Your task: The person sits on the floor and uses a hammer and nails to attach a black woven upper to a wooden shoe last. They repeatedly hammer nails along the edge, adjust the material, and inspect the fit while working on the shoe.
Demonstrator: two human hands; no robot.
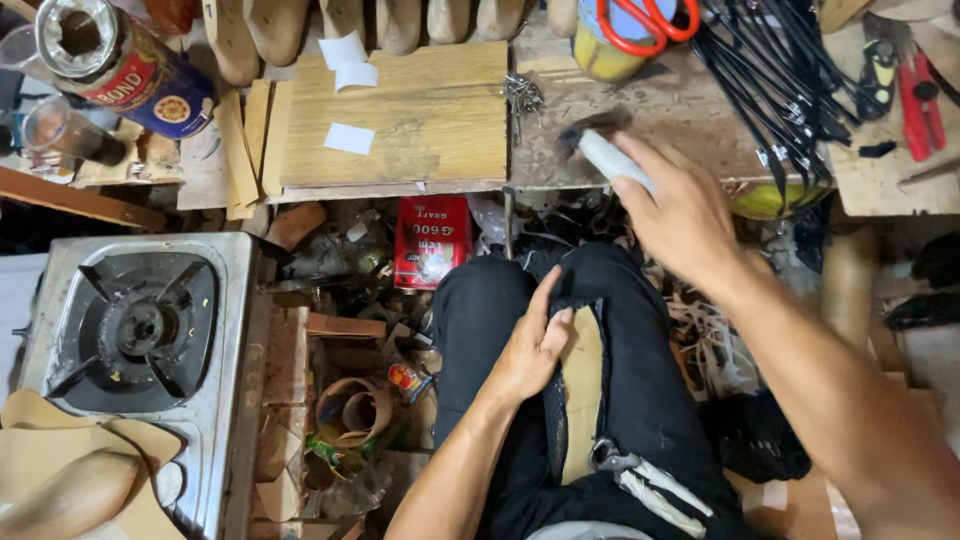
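Clamped in the right hand (680, 215), one white-handled brush (600, 150) hovers over the workbench (640, 110) at one o'clock. Left hand (530, 350) presses one tan-soled black shoe (580, 400) against the lap at six o'clock. One gas stove (140, 330) sits at nine o'clock.

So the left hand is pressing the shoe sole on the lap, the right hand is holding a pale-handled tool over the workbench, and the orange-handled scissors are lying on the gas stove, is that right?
Not quite. The head view shows the orange-handled scissors sitting in a yellow container on the workbench, not on the gas stove. The rest holds: the left hand presses the shoe sole on the lap, and the right hand holds the pale-handled tool.
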